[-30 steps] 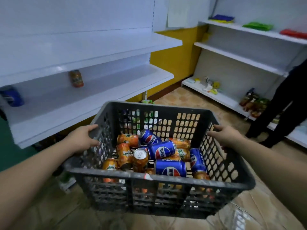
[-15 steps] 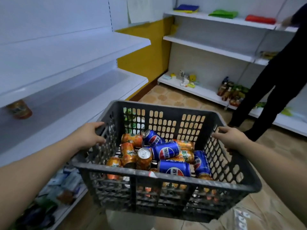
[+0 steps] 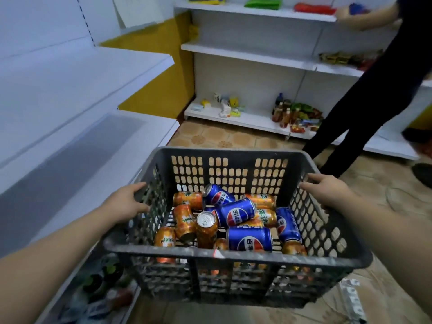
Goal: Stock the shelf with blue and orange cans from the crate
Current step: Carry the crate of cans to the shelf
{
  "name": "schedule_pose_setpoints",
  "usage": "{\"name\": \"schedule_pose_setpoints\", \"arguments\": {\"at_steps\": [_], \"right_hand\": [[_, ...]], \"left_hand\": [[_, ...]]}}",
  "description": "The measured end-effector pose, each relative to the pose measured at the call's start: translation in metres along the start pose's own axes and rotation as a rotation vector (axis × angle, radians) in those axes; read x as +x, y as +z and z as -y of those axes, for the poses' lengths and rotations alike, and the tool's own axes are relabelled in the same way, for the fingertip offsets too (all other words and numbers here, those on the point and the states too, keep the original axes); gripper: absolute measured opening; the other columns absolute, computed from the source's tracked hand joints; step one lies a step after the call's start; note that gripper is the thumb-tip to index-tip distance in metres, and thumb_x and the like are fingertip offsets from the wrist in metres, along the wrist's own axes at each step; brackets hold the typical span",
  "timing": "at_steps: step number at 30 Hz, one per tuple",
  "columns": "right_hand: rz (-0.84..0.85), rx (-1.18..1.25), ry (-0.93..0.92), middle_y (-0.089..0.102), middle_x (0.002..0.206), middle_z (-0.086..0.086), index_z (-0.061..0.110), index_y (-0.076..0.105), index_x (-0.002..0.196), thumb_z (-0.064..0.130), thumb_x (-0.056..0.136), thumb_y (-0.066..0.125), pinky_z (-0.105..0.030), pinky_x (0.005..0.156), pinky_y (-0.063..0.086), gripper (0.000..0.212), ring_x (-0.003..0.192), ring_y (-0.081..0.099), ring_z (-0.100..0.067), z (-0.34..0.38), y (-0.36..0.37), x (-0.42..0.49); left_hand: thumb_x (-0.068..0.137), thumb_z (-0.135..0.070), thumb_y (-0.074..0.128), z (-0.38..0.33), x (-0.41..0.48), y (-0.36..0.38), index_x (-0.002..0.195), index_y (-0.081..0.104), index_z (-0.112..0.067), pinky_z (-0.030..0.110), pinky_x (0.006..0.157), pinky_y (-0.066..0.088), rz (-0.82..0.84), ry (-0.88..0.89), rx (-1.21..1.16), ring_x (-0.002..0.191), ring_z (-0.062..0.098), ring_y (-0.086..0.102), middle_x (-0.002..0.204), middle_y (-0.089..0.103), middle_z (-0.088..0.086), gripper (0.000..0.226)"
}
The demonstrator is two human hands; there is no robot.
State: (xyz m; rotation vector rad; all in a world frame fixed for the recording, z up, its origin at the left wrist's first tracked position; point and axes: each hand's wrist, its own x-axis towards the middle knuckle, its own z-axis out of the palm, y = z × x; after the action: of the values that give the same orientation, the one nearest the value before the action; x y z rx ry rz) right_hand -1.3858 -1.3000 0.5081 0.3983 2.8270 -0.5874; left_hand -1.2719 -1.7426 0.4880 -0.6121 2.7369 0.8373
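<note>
Crate (image 3: 145,250) of dark grey plastic with perforated walls, carried in front of us above a tiled floor (image 3: 222,136). Our left hand (image 3: 126,204) grips its left rim, with the fingers (image 3: 139,187) curled over the top edge. Our right hand (image 3: 327,190) grips the right rim in the same way, its fingers (image 3: 308,181) hooked over the edge.

Inside, blue cans (image 3: 237,212) and orange cans (image 3: 184,220) lie in a loose heap on the crate bottom. Nearly all rest on their sides. The nearest blue can (image 3: 249,239) lies crosswise, its long axis running left to right. The blue can beside the right wall (image 3: 287,224) points away from us. One orange can (image 3: 207,228) stands upright with its silver top facing up.

We see a white shelf (image 3: 70,160) just beside the crate on our left. Across the floor stands a second white shelf unit (image 3: 245,120) with small packets and bottles on it. A person in dark clothing (image 3: 374,90) stands at it, reaching towards its top board.
</note>
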Motion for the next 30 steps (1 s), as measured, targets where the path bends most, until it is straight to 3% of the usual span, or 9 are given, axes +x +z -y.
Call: {"name": "schedule_pose_setpoints", "arguments": {"at_steps": [8,14,20,22,25,30], "right_hand": [[-0.060,0.037,0.076,0.054,0.135,-0.016,0.029,0.042,0.145,0.046,0.092,0.058,-0.038,0.079,0.053,0.058,0.101,0.062,-0.030,0.038,0.002,0.036],[-0.041,0.067,0.002,0.058,0.131,-0.015,0.027,0.040,0.146,0.045,0.091,0.060,-0.037,0.082,0.054,0.061,0.102,0.063,-0.029,0.030,0.013,0.135],[0.009,0.086,0.013,0.052,0.139,-0.014,0.035,0.032,0.149,0.046,0.092,0.058,-0.038,0.084,0.051,0.064,0.112,0.059,-0.031,0.019,0.024,0.201],[0.014,0.108,0.035,0.050,0.141,-0.013,0.036,0.033,0.148,0.047,0.091,0.058,-0.040,0.088,0.052,0.064,0.114,0.058,-0.031,0.020,0.032,0.218],[0.023,0.107,0.073,0.052,0.140,-0.012,0.036,0.035,0.147,0.048,0.090,0.058,-0.041,0.086,0.053,0.063,0.111,0.059,-0.030,0.026,0.052,0.238],[0.088,0.167,0.186,0.054,0.137,-0.011,0.031,0.034,0.149,0.040,0.094,0.058,-0.029,0.064,0.049,0.061,0.089,0.061,-0.021,0.028,0.103,0.283]], "left_hand": [[0.074,-0.024,0.079,-0.008,0.091,-0.027,0.144,0.039,-0.029,0.030,0.077,0.050,0.037,0.065,0.002,0.090,0.022,0.064,0.141,0.050,0.008,0.082],[0.074,-0.022,0.080,-0.047,0.146,0.010,0.146,0.037,-0.025,0.031,0.097,0.041,0.001,-0.006,0.023,0.125,0.029,0.049,0.145,0.045,0.010,0.084],[0.080,-0.016,0.075,-0.072,0.186,0.052,0.147,0.034,-0.026,0.025,0.079,0.039,-0.008,-0.087,0.031,0.116,0.030,0.056,0.144,0.047,0.013,0.079],[0.079,-0.015,0.075,-0.071,0.216,0.058,0.147,0.034,-0.026,0.028,0.081,0.043,-0.002,-0.081,0.019,0.113,0.031,0.057,0.142,0.048,0.013,0.080],[0.077,-0.016,0.078,-0.064,0.264,0.069,0.147,0.034,-0.026,0.035,0.096,0.043,0.031,-0.046,0.023,0.122,0.029,0.052,0.146,0.045,0.012,0.083],[0.076,-0.023,0.079,-0.045,0.361,0.095,0.147,0.033,-0.028,0.037,0.096,0.048,0.128,0.022,0.024,0.117,0.029,0.055,0.142,0.049,0.010,0.084]]}}
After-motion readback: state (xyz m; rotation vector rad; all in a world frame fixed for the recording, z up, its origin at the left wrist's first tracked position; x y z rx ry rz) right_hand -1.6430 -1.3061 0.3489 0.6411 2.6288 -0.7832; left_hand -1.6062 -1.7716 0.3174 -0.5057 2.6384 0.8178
